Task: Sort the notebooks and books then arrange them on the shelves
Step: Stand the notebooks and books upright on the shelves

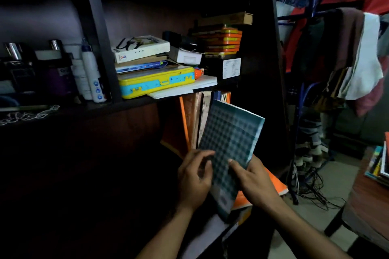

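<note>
A checked teal notebook point(231, 149) is held tilted in front of the lower shelf compartment point(172, 132) of a dark bookcase. It is gripped by the right hand point(252, 178) at its right edge, thumb laid across the cover; the left hand point(194, 181) is curled round its left edge. The notebook is blurred. Just behind it, upright books point(195, 120) with orange and brown covers are stood in the compartment. An orange book point(275, 185) is seen beneath the right hand, lying flat. On the shelf above, a yellow and blue case point(155, 84) is stacked under a white box point(141, 48); orange tins point(221, 40) are piled further right. Clothes point(347, 59) are hung on a rack at right.
</note>
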`<state>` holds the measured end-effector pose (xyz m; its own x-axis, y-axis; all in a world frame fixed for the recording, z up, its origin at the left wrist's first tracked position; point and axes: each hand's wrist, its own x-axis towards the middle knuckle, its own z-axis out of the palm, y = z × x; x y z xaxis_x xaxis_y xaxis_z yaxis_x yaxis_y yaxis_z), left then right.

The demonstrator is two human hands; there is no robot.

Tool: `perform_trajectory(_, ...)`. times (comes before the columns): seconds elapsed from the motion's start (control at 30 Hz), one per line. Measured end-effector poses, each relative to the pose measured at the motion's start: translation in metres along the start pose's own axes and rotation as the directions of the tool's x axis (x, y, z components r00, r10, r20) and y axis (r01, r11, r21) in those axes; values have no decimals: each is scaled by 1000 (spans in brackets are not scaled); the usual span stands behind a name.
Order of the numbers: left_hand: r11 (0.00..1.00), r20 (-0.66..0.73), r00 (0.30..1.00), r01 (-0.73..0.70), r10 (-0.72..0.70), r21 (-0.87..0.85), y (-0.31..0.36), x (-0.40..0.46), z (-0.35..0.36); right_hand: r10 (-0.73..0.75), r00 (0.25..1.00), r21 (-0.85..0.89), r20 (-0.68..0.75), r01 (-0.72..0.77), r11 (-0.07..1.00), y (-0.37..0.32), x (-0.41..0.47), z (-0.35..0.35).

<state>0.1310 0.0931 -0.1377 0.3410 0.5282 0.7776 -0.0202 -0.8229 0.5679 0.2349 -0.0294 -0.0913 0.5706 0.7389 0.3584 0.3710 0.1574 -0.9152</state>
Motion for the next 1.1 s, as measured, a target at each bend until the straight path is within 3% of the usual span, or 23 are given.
perform_trajectory(0.1,965,15,967,251,-253,70,-20,4,-5,-60,997,-126,50,66,990,-8,6,-2)
perform_trajectory(0.2,924,143,916,354,-374,146,-31,-1,-4,-122,992,-182,29,125,975,-18,14,-11)
perform_trajectory(0.53,823,238,824,394,-514,410,-41,3,-6,-116,965,-451,234,213,867,-53,46,-28)
perform_trajectory(0.67,820,320,828,259,-461,511,-37,10,-7,-115,951,-488,288,249,837,-63,49,-26)
perform_trajectory(0.87,814,99,907,315,-409,488,-44,14,-8,-60,946,-444,318,205,872,-64,53,-27)
perform_trajectory(0.97,778,-1,899,379,-438,501,-43,16,-16,-55,944,-448,325,205,870,-63,55,-18)
perform_trajectory(1.1,750,-24,893,391,-449,533,-45,17,-25,-131,977,-413,168,190,891,-45,51,6)
